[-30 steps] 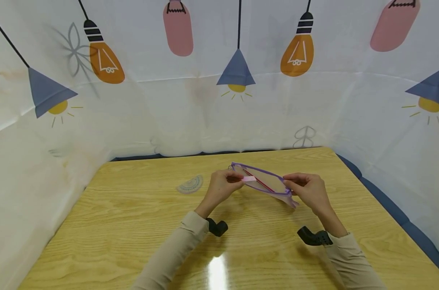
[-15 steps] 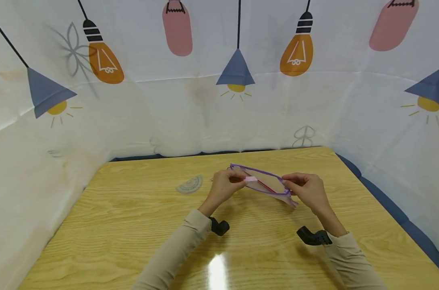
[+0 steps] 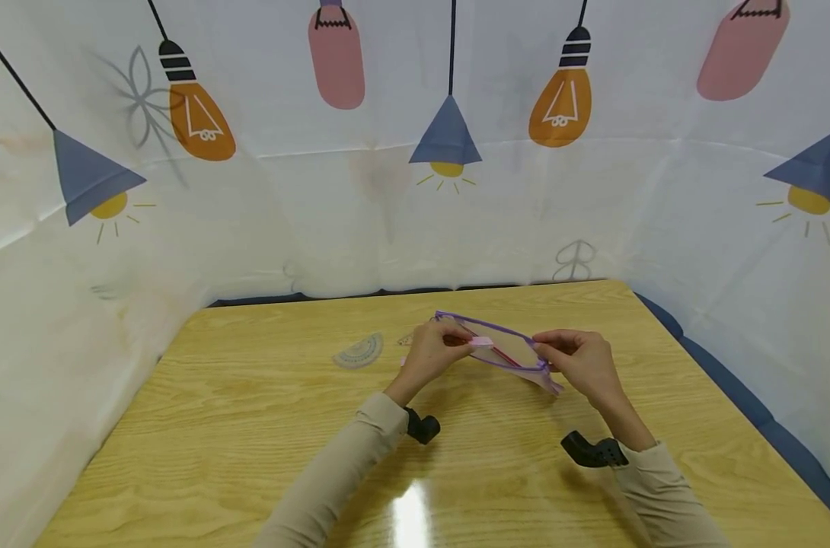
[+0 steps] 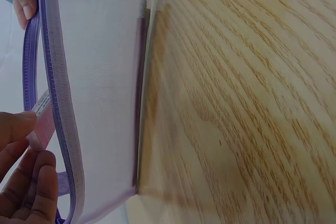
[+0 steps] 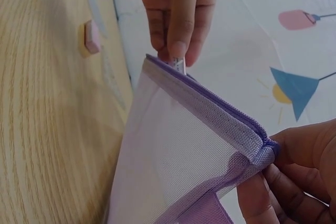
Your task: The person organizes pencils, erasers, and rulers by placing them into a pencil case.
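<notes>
My left hand (image 3: 430, 356) pinches a small pink and white eraser (image 3: 482, 342) between thumb and fingers, over the mouth of a purple mesh zip pouch (image 4: 97, 77). The zip is undone and the mouth gapes. In the left wrist view the eraser overlaps the opening between the two zip edges. My right hand (image 3: 582, 364) grips the pouch by its right corner, thumb and fingers on the zip end (image 5: 265, 150). Inside the pouch lies a slim pencil (image 4: 139, 77), which looks red in the head view.
On the wooden table (image 3: 250, 426), a clear protractor (image 3: 359, 351) lies left of the pouch. A clear set square (image 3: 406, 339) is partly hidden behind my left hand. A second pink block (image 5: 92, 36) rests near them. A printed cloth (image 3: 387, 228) stands behind the table.
My left hand has moved slightly to the right with the eraser, further over the pouch mouth. The set square has come into sight behind it. My right hand has stayed nearly still.
</notes>
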Demonstrator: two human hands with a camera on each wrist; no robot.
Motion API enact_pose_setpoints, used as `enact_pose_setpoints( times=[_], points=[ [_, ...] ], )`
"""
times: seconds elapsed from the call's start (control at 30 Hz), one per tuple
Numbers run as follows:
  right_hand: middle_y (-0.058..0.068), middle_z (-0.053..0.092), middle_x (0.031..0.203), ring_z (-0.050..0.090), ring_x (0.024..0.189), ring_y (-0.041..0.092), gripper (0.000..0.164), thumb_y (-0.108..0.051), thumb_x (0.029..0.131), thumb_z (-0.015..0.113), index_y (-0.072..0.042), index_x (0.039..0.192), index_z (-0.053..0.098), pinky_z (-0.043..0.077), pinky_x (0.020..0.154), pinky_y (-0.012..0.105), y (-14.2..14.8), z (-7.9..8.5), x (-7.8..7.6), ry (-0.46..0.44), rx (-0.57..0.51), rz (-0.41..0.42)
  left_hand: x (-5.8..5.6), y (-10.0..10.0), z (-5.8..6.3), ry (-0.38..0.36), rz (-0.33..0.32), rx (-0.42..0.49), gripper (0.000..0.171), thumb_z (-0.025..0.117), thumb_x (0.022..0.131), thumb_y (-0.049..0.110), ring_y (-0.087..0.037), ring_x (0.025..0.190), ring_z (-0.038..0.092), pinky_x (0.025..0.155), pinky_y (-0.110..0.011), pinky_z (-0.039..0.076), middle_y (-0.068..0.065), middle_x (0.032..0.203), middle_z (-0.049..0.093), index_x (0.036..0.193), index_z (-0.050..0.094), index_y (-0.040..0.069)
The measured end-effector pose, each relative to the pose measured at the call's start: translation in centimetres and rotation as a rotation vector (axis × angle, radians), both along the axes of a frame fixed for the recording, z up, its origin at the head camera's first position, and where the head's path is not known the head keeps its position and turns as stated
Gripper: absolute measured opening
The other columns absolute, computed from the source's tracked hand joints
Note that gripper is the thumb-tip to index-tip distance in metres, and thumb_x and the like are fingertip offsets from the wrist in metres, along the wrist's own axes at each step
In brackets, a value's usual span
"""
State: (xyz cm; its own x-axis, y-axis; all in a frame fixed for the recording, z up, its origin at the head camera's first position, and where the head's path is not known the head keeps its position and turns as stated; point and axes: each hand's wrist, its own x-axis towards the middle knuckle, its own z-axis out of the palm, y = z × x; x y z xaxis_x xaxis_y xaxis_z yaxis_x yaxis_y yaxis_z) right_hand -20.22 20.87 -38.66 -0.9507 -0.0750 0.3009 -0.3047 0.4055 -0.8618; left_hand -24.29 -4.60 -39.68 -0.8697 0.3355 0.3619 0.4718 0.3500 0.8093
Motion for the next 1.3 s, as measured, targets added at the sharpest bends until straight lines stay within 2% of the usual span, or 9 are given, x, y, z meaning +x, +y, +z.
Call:
enact_pose_setpoints(
  times=[0.1,0.33,0.57,0.7,1.07,1.3],
  points=[
    [0.018,0.07,0.095,0.067,0.071,0.013,0.021,-0.013,0.091,0.07,0.001,0.106,0.072,0.057,0.062,0.03,0.0,0.0,0.0,0.002,0.006,-0.001,-0.1,0.1,0.0,-0.005,-0.002,-0.019,0.013,0.074,0.085,0.005,-0.011,0.078,0.065,0.068,-0.021,0.053,-0.005,0.092,0.069,0.098,0.075,0.002],
    [0.017,0.07,0.096,0.068,0.073,0.012,0.022,-0.013,0.091,0.069,0.002,0.107,0.072,0.057,0.063,0.033,0.0,0.3,-0.2,0.001,0.001,-0.007,-0.5,0.3,0.2,0.036,-0.001,-0.059,0.013,0.075,0.085,0.005,-0.012,0.077,0.065,0.067,-0.02,0.052,-0.005,0.09,0.068,0.098,0.075,0.002],
    [0.02,0.069,0.097,0.068,0.072,0.013,0.023,-0.013,0.091,0.069,0.003,0.107,0.072,0.056,0.062,0.029,0.1,0.1,-0.1,-0.014,0.008,-0.007,-0.6,0.4,0.3,0.01,0.008,-0.081,0.01,0.075,0.085,0.006,-0.01,0.076,0.064,0.066,-0.02,0.052,-0.003,0.088,0.067,0.094,0.075,0.002],
    [0.02,0.07,0.096,0.067,0.072,0.013,0.022,-0.013,0.091,0.07,0.002,0.107,0.072,0.057,0.062,0.031,0.1,-0.1,0.0,-0.001,0.009,-0.006,-0.7,0.7,0.2,0.008,0.017,-0.131,0.011,0.075,0.085,0.007,-0.01,0.076,0.064,0.065,-0.019,0.051,-0.003,0.088,0.068,0.095,0.076,0.003],
    [0.017,0.07,0.095,0.068,0.072,0.014,0.024,-0.015,0.091,0.07,0.002,0.107,0.072,0.057,0.063,0.031,0.0,0.1,0.3,-0.033,-0.004,-0.014,-1.1,1.1,0.2,0.062,-0.068,-0.271,0.011,0.07,0.088,0.002,-0.016,0.079,0.063,0.067,-0.02,0.049,-0.009,0.091,0.069,0.096,0.074,-0.003],
    [0.016,0.07,0.093,0.067,0.072,0.014,0.024,-0.015,0.091,0.07,0.003,0.107,0.072,0.057,0.063,0.031,0.0,0.1,0.2,-0.031,-0.007,-0.014,-1.0,1.2,0.6,0.101,-0.078,-0.359,0.009,0.07,0.089,0.004,-0.015,0.078,0.063,0.066,-0.019,0.048,-0.008,0.091,0.07,0.095,0.075,0.0]
  ],
)
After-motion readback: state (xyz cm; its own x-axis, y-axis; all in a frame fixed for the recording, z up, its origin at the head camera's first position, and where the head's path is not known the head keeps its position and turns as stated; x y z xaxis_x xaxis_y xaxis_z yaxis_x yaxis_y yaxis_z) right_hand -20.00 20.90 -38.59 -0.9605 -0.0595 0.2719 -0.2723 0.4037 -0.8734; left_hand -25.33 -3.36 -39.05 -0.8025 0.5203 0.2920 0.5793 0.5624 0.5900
